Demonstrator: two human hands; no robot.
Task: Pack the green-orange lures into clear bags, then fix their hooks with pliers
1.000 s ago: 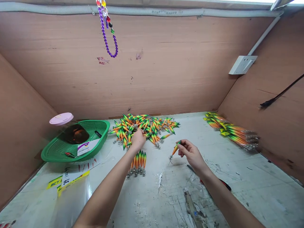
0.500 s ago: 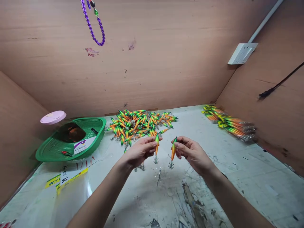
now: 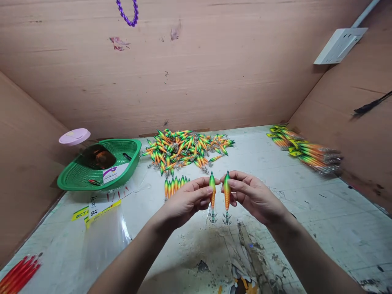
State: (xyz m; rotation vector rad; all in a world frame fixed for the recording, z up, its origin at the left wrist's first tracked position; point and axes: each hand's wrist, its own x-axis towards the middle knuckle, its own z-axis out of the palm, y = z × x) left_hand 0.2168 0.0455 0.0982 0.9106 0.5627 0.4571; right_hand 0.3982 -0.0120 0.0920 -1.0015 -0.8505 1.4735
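Between thumb and fingers my left hand (image 3: 191,200) pinches a green and orange fishing lure (image 3: 212,190), upright with its hooks down. Close beside it, my right hand (image 3: 255,196) grips a second fishing lure (image 3: 227,191) the same way. The two lures hang nearly parallel, a small gap apart. Just behind my left hand, a short row of lures (image 3: 173,185) lies side by side, partly hidden by that hand. Farther back is a large loose pile of the same lures (image 3: 186,149).
A green basket (image 3: 136,165) holding a card and a dark container stands left, a pink lid (image 3: 74,136) above it. Clear bags (image 3: 104,241) with yellow headers lie in front. Bagged lures (image 3: 315,155) are stacked right; red lures (image 3: 20,271) lie bottom left.
My hands have come closer together, bringing the two lures side by side. The view has tilted down, so the row behind my left hand and the red lures now show.
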